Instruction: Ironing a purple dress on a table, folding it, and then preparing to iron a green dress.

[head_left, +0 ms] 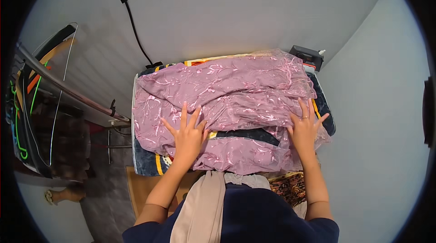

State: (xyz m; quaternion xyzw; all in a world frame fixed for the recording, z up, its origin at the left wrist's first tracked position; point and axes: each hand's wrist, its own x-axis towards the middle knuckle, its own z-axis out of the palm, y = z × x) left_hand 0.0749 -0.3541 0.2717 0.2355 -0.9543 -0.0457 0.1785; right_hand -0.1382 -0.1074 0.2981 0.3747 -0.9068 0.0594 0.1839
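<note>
A pinkish-purple garment (227,77) with pale embroidered branches and a sheer outer layer lies spread over a table padded with a dark blue patterned blanket (144,163). Folds and wrinkles run across its middle, and through a gap between its parts the dark blanket shows. My left hand (187,131) rests on the left part of the cloth, fingers spread. On the right part lies my right hand (305,127), also spread, with a ring on one finger. Neither hand grips the fabric.
At the left stands a metal rail (72,86) with several hangers (34,79) and dark clothes. A dark grey device (308,56) sits at the table's back right corner. A black cable (131,20) runs down the back wall. Walls close in behind and at right.
</note>
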